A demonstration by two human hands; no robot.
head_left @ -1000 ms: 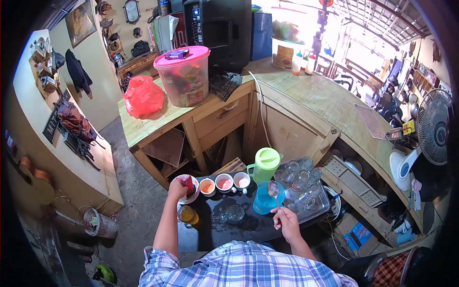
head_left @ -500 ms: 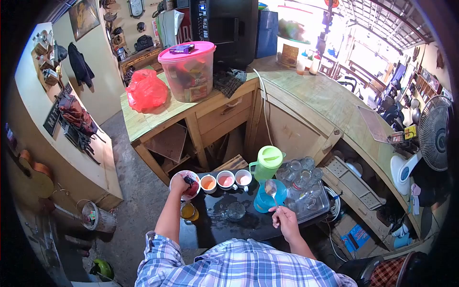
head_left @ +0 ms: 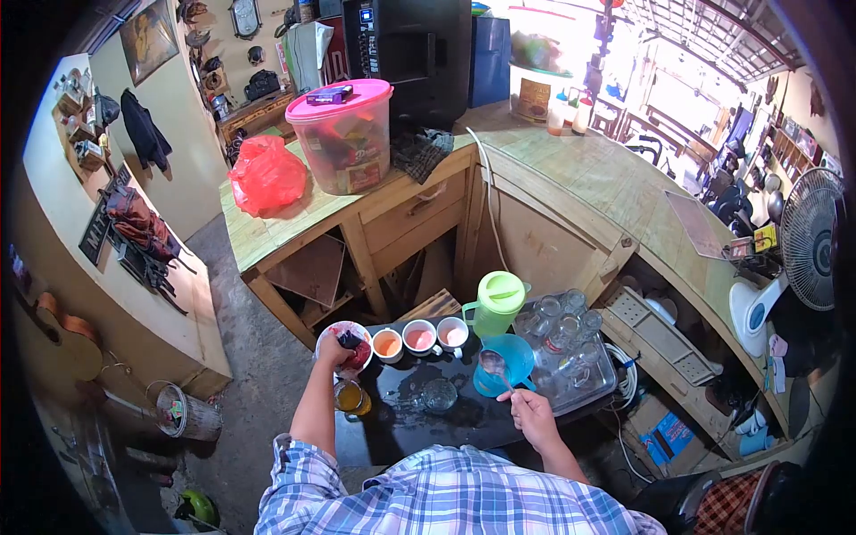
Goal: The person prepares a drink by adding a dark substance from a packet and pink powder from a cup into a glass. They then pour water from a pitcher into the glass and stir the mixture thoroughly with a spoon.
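Observation:
My right hand (head_left: 530, 415) is closed round the handle of a metal spoon (head_left: 493, 364), whose bowl is over the left rim of a blue plastic pitcher (head_left: 517, 350). At the left, my left hand (head_left: 333, 350) reaches over the near left rim of a white bowl (head_left: 323, 337) with red contents. Its fingers are curled beside a dark thing (head_left: 349, 340) in the bowl; what they grip is hidden. Three white cups, an orange-filled cup (head_left: 387, 345), a pink-filled cup (head_left: 418, 337) and a paler pink cup (head_left: 452, 333), line up right of the bowl.
A green lidded jug (head_left: 499, 303) stands behind the pitcher. Upturned glasses (head_left: 563, 332) crowd a tray (head_left: 584, 389) at the right. Close to my left forearm is a glass mug of amber liquid (head_left: 353, 399). A clear glass (head_left: 439, 395) sits mid-table on the wet black top (head_left: 401, 428).
The spoon's bowl has moved left and slightly down, from inside the pitcher's opening to its left rim. My left hand has dropped slightly at the bowl. The view has shifted a little.

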